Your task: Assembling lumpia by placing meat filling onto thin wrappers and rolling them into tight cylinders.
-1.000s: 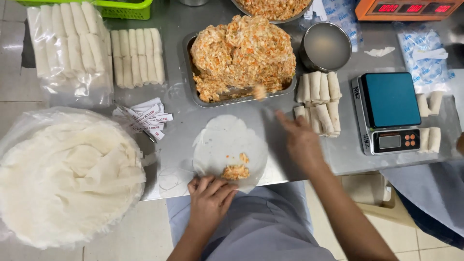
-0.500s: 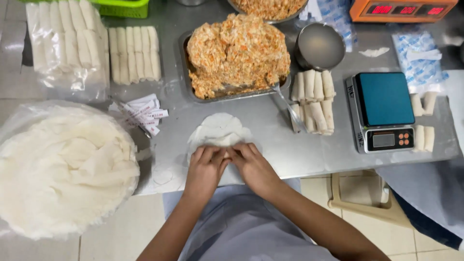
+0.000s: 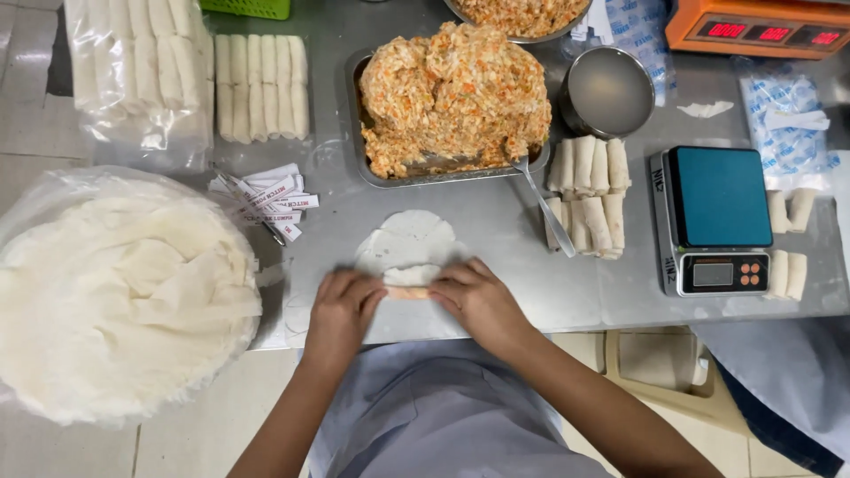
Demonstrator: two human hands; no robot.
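Paper labels [image 3: 266, 199] lie scattered (white, red-printed) left of the tray; bagged rolls [image 3: 133, 75] top left; scale screen [image 3: 713, 273] right, grey.

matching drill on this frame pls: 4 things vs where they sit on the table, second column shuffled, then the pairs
Things:
1. tray of orange filling
2. spoon
3. kitchen scale
4. heap of white wrappers

Places:
A. far left, in clear plastic
B. right side, beside the stacked finished rolls
C. centre back, above the wrapper being rolled
D. bowl end at the tray's rim, handle slanting down toward the near edge

Pairs: 1-C, 2-D, 3-B, 4-A
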